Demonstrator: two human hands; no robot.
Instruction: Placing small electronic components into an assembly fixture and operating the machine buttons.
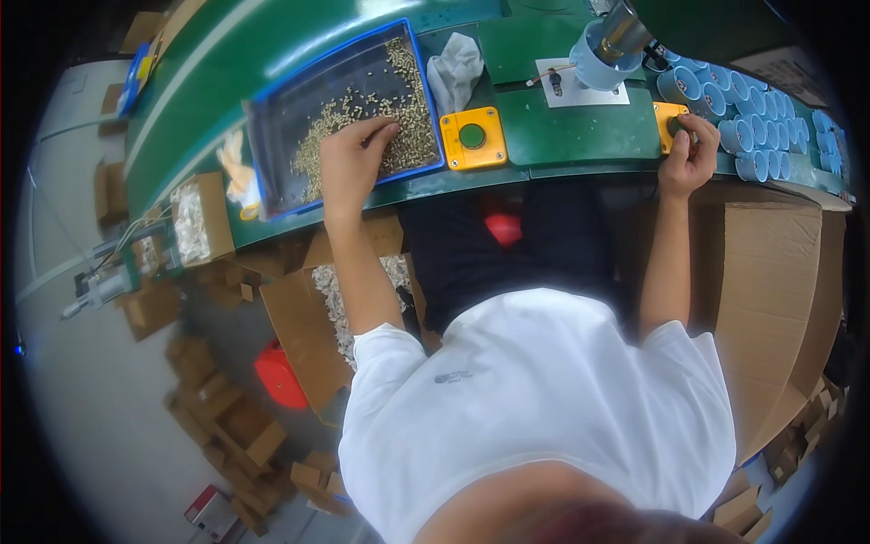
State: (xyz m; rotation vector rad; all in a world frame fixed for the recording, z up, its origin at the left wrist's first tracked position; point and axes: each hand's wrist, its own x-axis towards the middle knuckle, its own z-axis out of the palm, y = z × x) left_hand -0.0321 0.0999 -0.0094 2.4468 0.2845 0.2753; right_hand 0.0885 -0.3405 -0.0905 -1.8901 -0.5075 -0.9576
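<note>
My left hand (353, 168) is over the near part of a blue-rimmed tray (424, 86), its thumb and fingers pinched together. Whatever the pinch holds, if anything, is too small to make out. Many small brass-coloured metal pieces (412, 136) lie heaped in that tray. On the right, my right hand (691, 154) is curled with its fingers at the dark push button (675, 125) of a yellow button box (662, 116). Between my hands, a light-blue cup (594, 68) stands on a white plate (589, 95), under a metal cylinder (625, 32).
A second yellow button box (475, 152) with a green button sits beside the tray, near a crumpled whitish cloth (456, 68). Several light-blue cups (752, 122) stand grouped at the right. Cardboard boxes (770, 299) flank my legs below the green table (526, 136).
</note>
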